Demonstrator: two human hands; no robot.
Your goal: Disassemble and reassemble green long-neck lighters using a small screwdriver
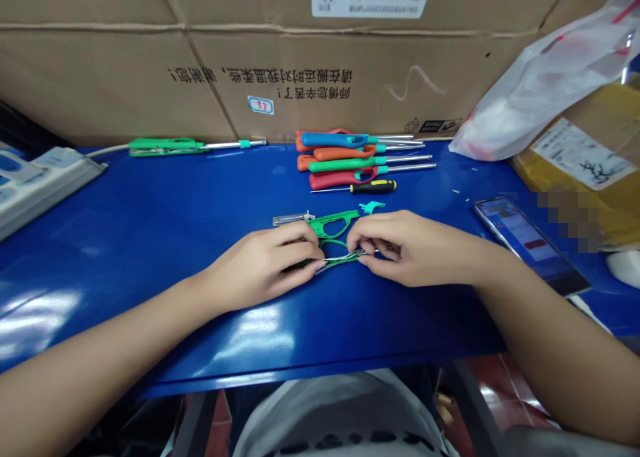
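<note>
On the blue table (165, 243) my left hand (270, 260) is closed on a green plastic lighter handle shell (334, 229) lying flat, with a short metal tube sticking out at its left end. My right hand (400, 243) pinches a thin metal rod at the shell's lower right edge. Both hands touch the shell from either side. A small teal plastic piece (371, 207) lies just behind my right hand.
A pile of assembled long lighters (350, 158) in blue, orange, green and red lies behind, with a black-handled screwdriver (373, 187). One green lighter (170, 147) lies far left. Cardboard boxes (280, 57) wall the back. Phone (530, 240) right, power strip (35, 180) left, plastic bag (545, 83).
</note>
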